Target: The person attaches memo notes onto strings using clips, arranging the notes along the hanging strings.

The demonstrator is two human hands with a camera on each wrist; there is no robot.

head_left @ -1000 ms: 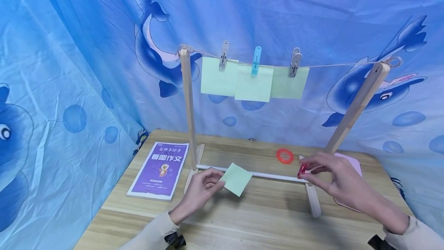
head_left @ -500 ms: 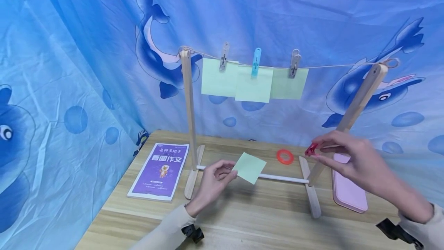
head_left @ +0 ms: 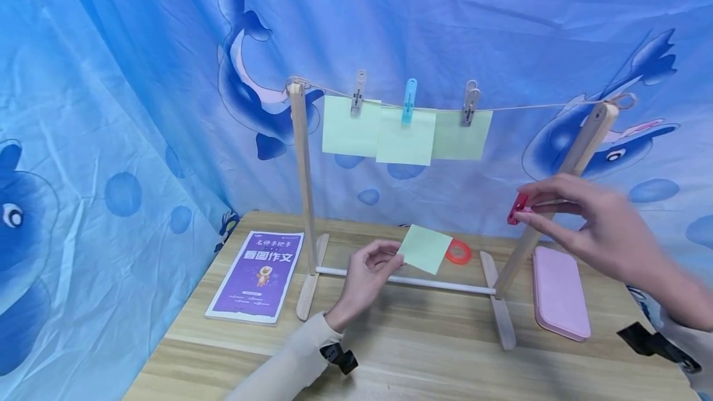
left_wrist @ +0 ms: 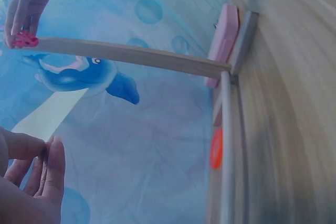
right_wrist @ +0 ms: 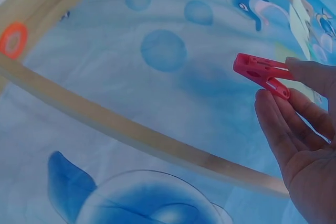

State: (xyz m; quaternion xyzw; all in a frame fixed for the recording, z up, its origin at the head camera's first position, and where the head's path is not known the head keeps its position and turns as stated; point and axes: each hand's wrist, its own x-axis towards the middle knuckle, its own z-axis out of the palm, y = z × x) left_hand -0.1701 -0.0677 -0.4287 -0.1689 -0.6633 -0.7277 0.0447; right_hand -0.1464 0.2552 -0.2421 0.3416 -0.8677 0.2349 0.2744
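Observation:
My left hand (head_left: 370, 274) pinches a pale green paper square (head_left: 426, 249) by its left corner, above the white crossbar (head_left: 440, 284) of a wooden stand. A red clothespin (right_wrist: 261, 72) is held between the thumb and fingers of my right hand (head_left: 593, 221), in front of the right post (head_left: 548, 212). Along the string (head_left: 526, 107) between the posts hang three green paper squares. A grey clothespin (head_left: 358, 94) clips the left one, a blue clothespin (head_left: 409, 102) the middle one, and another grey clothespin (head_left: 470, 104) the right one.
A purple book (head_left: 259, 277) lies to the left of the stand, and a pink case (head_left: 559, 293) to its right. Behind the crossbar is a red tape roll (head_left: 459, 253). A blue dolphin-print curtain (head_left: 167, 110) closes off the back and left.
My left hand has moved up and to the right with the paper. My right hand has risen with the red clothespin, uncovering the pink case. The hanging papers stay in place.

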